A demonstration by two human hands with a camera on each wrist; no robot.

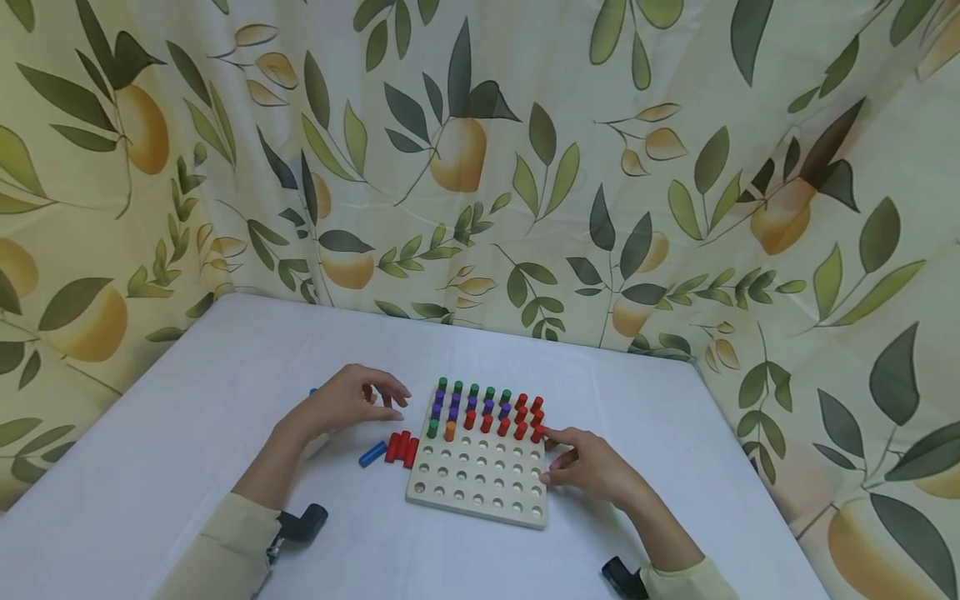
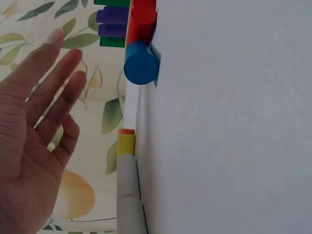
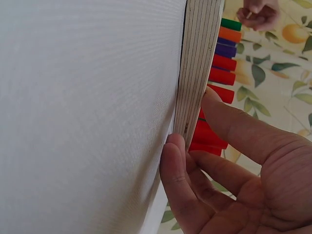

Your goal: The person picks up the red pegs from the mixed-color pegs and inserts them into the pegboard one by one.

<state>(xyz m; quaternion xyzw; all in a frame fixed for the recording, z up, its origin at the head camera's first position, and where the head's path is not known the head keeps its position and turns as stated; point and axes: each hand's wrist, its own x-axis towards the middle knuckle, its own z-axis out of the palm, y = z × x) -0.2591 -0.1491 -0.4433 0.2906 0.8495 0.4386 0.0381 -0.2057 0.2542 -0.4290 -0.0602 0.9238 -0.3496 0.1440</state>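
Observation:
A pale wooden pegboard (image 1: 480, 479) lies on the table, its far rows filled with green, purple and red pegs, plus one orange peg (image 1: 450, 431). To its left hovers my left hand (image 1: 341, 404), fingers loosely bent and holding nothing. Nearby lie several red pegs (image 1: 401, 448) and a blue peg (image 1: 372, 454). My right hand (image 1: 592, 467) holds the board's right edge. In the right wrist view its thumb (image 3: 231, 114) touches the upper edge while the other fingers curl by the side. Whether the index fingertip touches the end red peg is unclear.
A white cloth covers the table (image 1: 247, 375); a fruit-patterned curtain (image 1: 480, 167) hangs behind. Another blue piece (image 1: 313, 392) shows partly behind my left hand. A slim grey object (image 2: 127, 180) with yellow and orange beyond it lies near my left wrist. Dark cameras sit on both wrists.

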